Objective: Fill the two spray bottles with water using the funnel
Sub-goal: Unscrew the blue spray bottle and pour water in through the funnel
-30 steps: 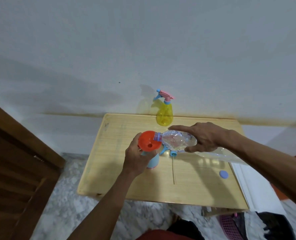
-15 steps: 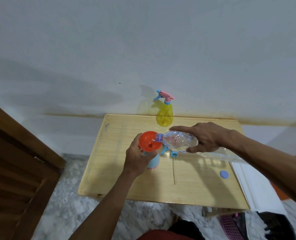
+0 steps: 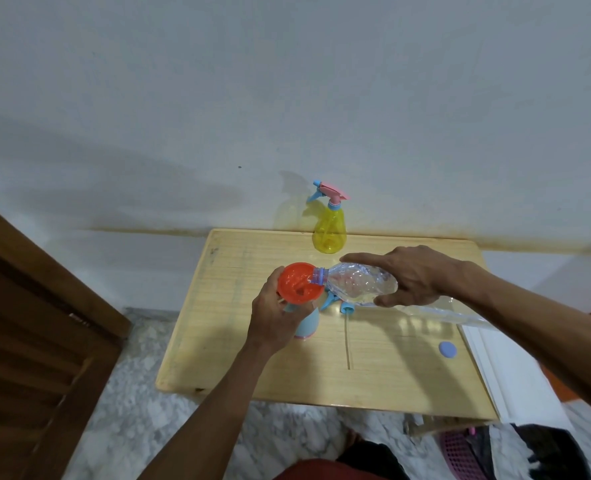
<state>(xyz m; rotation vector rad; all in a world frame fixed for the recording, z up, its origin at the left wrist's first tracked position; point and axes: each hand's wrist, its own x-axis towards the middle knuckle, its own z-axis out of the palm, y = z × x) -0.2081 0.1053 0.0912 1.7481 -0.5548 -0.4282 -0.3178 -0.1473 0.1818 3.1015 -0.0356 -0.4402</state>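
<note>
An orange funnel (image 3: 297, 282) sits in the neck of a light blue spray bottle (image 3: 307, 323) on the wooden table (image 3: 391, 368). My left hand (image 3: 273, 317) grips the funnel and the bottle's top. A clear plastic water bottle (image 3: 360, 284) lies tilted, its mouth over the funnel's rim, held by my right hand (image 3: 411, 275). The blue bottle's spray head (image 3: 339, 304) with its thin tube lies on the table behind the bottle. A yellow spray bottle (image 3: 329, 230) with a pink and blue head stands at the table's far edge.
A small blue cap (image 3: 447, 349) lies at the table's right side. A white wall is just behind the table. A wooden door (image 3: 27, 341) is at the left. A white board (image 3: 505, 375) leans at the table's right edge; a pink basket (image 3: 460, 455) sits on the floor.
The water bottle has shifted slightly with my right hand; its mouth stays over the funnel. My left hand has kept its hold.
</note>
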